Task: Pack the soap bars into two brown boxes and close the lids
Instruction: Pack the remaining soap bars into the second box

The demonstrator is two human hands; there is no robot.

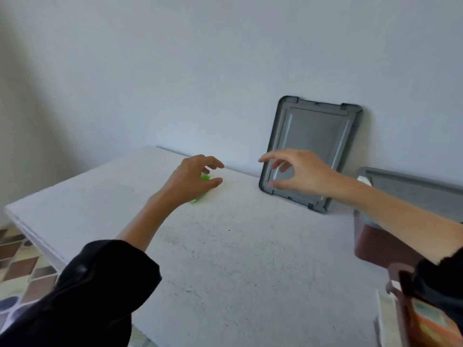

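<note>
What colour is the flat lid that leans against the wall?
Grey. The lid has a darker grey rim, and the head view shows it best.

A grey plastic lid (pixel 318 131) stands tilted on the white table (pixel 225 259), leaning against the pale wall (pixel 175 58). Patterned floor tiles (pixel 22 266) show at lower left.

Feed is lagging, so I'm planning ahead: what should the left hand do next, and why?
Probably lower the left hand and close it on the green item, likely a soap bar: its spread fingers arch over it, gripping nothing. The brown box waits at right.
</note>
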